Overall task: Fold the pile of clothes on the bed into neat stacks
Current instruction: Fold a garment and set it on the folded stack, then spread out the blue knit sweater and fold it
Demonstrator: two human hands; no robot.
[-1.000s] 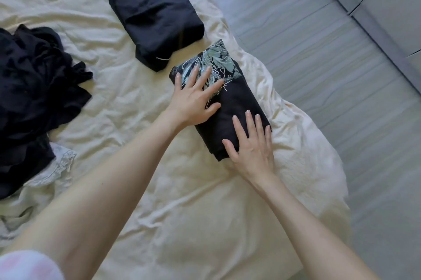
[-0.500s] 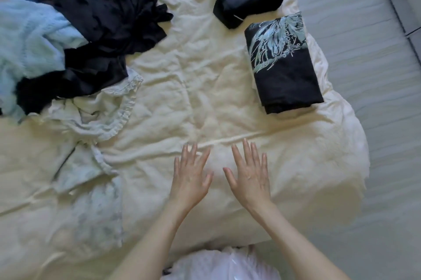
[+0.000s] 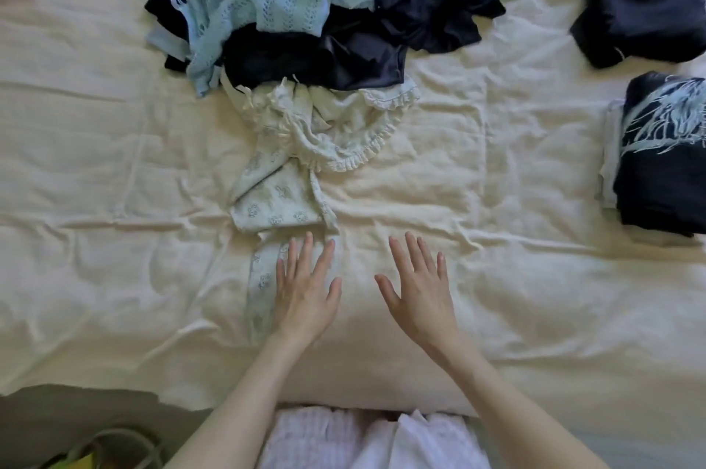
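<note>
At six o'clock on the bed (image 3: 114, 170), the left hand (image 3: 305, 293) and right hand (image 3: 416, 289) are being held flat, gripping nothing, having been withdrawn from the folded printed garment (image 3: 661, 163) at three o'clock; the unfolded pile (image 3: 313, 25) at twelve o'clock is being approached next.

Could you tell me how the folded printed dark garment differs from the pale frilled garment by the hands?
The printed dark garment is folded into a compact block; the pale frilled garment lies crumpled and stretched out. The dark one sits alone at the right; the pale one runs under the pile. Both rest on the bed.
</note>
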